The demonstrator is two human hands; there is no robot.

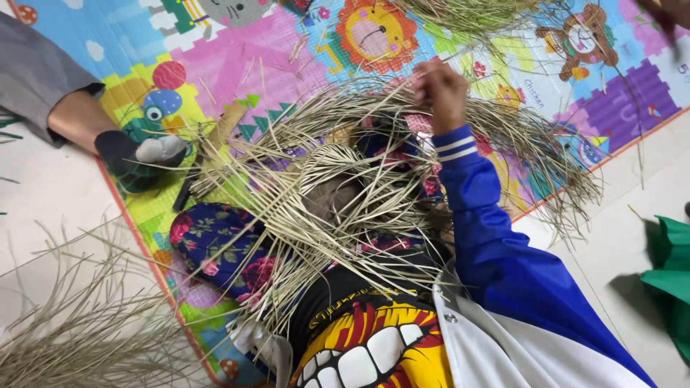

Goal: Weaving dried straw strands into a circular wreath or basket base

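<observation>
1 hand (440, 90) raised, pinching straw strands (374, 115)

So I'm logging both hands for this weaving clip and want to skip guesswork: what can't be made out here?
Head view only:
- Left hand: hidden under the woven straw piece on the lap.
- Right hand: raised and blurred, fingers among the straw strands, so its grip is unclear.
- Another person's socked foot: their body is cut off by the left edge.

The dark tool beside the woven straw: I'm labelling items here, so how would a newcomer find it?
Start at the colourful play mat. Near its left edge, a socked foot rests. Just right of the foot, a short black stick-like tool lies at the woven straw piece's edge, the only dark, rigid thing among pale strands.
</observation>
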